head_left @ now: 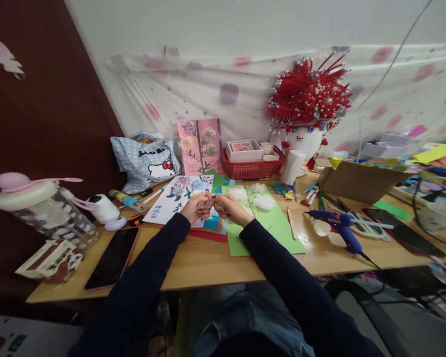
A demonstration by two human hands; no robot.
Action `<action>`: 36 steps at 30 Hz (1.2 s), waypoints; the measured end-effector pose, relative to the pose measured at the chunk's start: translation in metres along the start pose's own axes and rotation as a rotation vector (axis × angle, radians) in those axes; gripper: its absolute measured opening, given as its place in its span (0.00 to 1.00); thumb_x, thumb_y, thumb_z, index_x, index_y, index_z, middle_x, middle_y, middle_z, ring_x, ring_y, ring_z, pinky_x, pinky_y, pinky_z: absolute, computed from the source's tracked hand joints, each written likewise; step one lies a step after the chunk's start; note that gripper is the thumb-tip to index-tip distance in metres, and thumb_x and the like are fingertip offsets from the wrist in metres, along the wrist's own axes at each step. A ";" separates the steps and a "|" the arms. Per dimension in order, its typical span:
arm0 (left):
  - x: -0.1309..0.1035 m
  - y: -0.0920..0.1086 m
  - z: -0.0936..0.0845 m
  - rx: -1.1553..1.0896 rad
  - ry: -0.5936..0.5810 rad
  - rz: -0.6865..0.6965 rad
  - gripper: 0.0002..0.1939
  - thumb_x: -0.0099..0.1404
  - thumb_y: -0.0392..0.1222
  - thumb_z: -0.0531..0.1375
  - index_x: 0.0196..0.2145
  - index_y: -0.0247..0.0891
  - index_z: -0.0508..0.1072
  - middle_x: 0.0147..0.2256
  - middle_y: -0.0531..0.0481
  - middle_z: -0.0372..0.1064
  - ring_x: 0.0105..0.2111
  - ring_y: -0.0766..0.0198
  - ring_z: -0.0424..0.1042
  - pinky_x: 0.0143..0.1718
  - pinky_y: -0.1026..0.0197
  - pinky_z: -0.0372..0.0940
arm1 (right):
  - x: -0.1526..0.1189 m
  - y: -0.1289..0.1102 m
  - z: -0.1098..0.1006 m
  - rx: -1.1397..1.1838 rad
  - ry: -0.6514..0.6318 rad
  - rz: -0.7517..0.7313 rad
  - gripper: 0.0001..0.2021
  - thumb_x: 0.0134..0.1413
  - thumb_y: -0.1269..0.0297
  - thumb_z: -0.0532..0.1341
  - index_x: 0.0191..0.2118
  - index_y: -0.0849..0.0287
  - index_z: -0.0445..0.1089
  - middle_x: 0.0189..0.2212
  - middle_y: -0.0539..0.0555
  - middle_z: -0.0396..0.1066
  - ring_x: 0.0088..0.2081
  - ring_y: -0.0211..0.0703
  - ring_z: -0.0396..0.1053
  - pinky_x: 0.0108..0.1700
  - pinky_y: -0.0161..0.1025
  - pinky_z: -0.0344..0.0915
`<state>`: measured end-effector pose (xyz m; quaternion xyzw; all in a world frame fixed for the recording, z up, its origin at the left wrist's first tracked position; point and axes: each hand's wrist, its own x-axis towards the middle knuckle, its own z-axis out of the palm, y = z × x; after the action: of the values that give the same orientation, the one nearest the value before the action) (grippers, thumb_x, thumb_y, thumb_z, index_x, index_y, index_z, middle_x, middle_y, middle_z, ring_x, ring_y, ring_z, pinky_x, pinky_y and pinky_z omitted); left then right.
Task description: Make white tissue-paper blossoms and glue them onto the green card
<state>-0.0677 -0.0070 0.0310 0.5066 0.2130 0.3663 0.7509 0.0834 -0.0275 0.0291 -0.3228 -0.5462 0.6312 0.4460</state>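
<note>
My left hand (197,208) and my right hand (232,208) meet above the papers in the middle of the table. Fingertips on both sides are pinched together around something small that I cannot make out. Under my right hand lies a light green sheet (241,244) bearing fluffy white flowers (263,202). To the left, partly beneath my left hand, is a white sheet (163,210) with pink and blue flowers and handwriting. Red, blue and orange paper edges show below it.
On the right lie a wooden stick (293,223), a blue glue gun (342,229) with its cord, scissors (367,229) and a phone (401,230). Another phone (112,258) and a bottle (44,208) stand left. Behind are a red basket (250,170) and a pink flower picture (200,146).
</note>
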 end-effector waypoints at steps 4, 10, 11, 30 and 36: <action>0.000 0.001 0.000 -0.015 0.015 -0.018 0.04 0.52 0.38 0.55 0.25 0.36 0.62 0.14 0.62 0.47 0.11 0.76 0.43 0.13 0.71 0.49 | -0.001 -0.002 0.002 -0.005 0.013 0.007 0.05 0.44 0.64 0.56 0.25 0.61 0.63 0.13 0.40 0.47 0.13 0.26 0.38 0.15 0.29 0.35; 0.001 0.000 0.003 -0.030 0.143 0.030 0.06 0.50 0.38 0.55 0.29 0.37 0.64 0.17 0.59 0.56 0.11 0.76 0.44 0.13 0.70 0.48 | -0.001 -0.003 0.003 0.011 0.002 -0.010 0.05 0.43 0.65 0.56 0.25 0.61 0.64 0.13 0.40 0.47 0.14 0.26 0.39 0.16 0.29 0.35; 0.001 -0.001 0.004 0.000 0.200 0.070 0.07 0.50 0.38 0.56 0.30 0.37 0.66 0.17 0.60 0.55 0.12 0.76 0.44 0.13 0.70 0.47 | 0.000 -0.003 0.002 0.008 0.012 -0.017 0.05 0.43 0.65 0.56 0.25 0.61 0.64 0.13 0.40 0.47 0.14 0.26 0.39 0.16 0.29 0.35; -0.003 0.004 0.001 1.020 0.626 0.534 0.12 0.54 0.44 0.58 0.27 0.33 0.78 0.17 0.54 0.63 0.19 0.69 0.59 0.25 0.65 0.57 | 0.001 -0.003 0.001 -0.133 0.206 -0.125 0.06 0.43 0.63 0.55 0.22 0.59 0.61 0.12 0.41 0.47 0.14 0.27 0.42 0.17 0.31 0.38; -0.004 0.004 0.005 1.041 0.635 0.525 0.13 0.55 0.45 0.57 0.28 0.33 0.77 0.16 0.56 0.59 0.19 0.70 0.57 0.25 0.66 0.56 | 0.002 -0.001 0.001 -0.142 0.230 -0.132 0.07 0.44 0.61 0.56 0.23 0.59 0.62 0.13 0.41 0.47 0.14 0.27 0.42 0.17 0.31 0.39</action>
<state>-0.0676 -0.0125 0.0362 0.7055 0.4428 0.5179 0.1949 0.0819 -0.0266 0.0306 -0.3869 -0.5548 0.5192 0.5224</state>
